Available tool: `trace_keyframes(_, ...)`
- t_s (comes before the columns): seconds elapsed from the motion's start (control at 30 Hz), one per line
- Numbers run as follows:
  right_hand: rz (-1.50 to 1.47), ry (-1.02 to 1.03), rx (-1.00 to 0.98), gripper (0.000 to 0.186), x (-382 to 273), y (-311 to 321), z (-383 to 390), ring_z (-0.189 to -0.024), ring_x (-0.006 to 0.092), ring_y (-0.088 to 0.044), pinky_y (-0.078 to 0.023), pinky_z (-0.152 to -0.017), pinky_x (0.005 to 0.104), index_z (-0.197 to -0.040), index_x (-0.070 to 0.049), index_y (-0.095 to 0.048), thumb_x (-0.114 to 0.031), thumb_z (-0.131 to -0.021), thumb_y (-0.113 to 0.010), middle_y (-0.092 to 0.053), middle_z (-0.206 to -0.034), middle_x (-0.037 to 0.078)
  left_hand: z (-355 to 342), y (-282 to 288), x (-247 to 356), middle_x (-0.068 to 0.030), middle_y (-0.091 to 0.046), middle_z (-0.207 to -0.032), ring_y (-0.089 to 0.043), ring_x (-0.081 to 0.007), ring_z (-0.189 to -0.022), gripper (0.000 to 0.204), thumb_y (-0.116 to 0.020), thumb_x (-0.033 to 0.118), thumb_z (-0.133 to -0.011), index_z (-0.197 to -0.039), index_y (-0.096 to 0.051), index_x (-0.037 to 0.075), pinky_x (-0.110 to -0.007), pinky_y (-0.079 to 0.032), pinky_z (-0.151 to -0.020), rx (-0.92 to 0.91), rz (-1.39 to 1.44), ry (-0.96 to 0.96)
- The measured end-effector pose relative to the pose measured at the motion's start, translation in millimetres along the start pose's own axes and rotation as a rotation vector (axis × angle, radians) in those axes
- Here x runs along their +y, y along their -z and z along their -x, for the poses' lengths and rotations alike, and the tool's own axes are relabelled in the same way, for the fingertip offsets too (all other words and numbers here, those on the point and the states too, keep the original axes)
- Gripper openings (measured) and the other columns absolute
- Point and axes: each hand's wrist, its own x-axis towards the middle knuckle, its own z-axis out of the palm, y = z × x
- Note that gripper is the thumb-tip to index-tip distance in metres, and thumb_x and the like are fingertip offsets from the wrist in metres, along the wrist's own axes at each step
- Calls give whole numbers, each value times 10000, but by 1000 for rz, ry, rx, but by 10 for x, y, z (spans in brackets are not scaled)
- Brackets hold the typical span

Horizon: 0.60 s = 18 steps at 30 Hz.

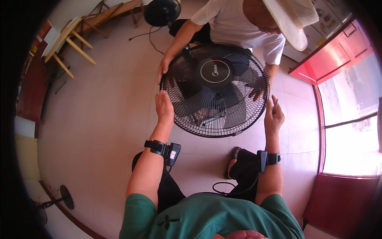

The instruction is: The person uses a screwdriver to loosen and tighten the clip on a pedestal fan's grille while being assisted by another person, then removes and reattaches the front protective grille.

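Note:
A large black fan head [191, 89] with a round wire guard is tilted in front of me. Its blades show through the wires. My left hand [164, 106] is open and upright beside the guard's near left edge, fingers extended. On the other side, my right hand [274, 117] has its fingers bent around a thin dark stick-like piece, close to the guard's right edge. Across from me, a person in a white shirt and pale hat [294, 18] has one hand [164, 67] on the guard's left rim. Their other hand [256, 92] shows through the wires at the right.
A black round disc-shaped base [162, 12] and a cord lie on the floor behind the fan. Wooden stools or tables [67, 38] stand at the far left, another small fan [65, 197] at the lower left. A red door panel [334, 51] and bright glass are at the right.

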Motion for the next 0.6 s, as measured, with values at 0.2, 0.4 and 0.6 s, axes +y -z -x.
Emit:
trace_keyframes(0.2,142,-72,-171,364,241,42,-310,-455,228,-530,-439,-512,356,-1079,-70,-691,-377,-897,-616,-537,-517,118,-115,-168,-66,-294,-257,-1474,-207,-448,-1380,691,-253,537,-987,-1378,-418,-9,-475,-218,-1124,20,-495,-11)
trace_keyframes(0.4,101,-182,-167,340,153,-41,-296,-500,84,-404,-359,-471,299,-873,7,-684,-322,-925,-615,-466,-512,45,-145,-61,-60,-350,-169,-1481,-153,-461,-1396,716,-279,551,-977,-1382,-404,-27,-475,-162,-1141,-88,-500,-6)
trace_keyframes(0.6,134,-119,-180,371,113,-11,-289,-500,327,-584,-437,-499,390,-1082,-12,-668,-335,-919,-587,-561,-563,191,-167,-60,9,-290,-144,-1521,-136,-401,-1424,735,-333,565,-965,-1404,-381,-22,-419,-141,-1155,-125,-439,62)
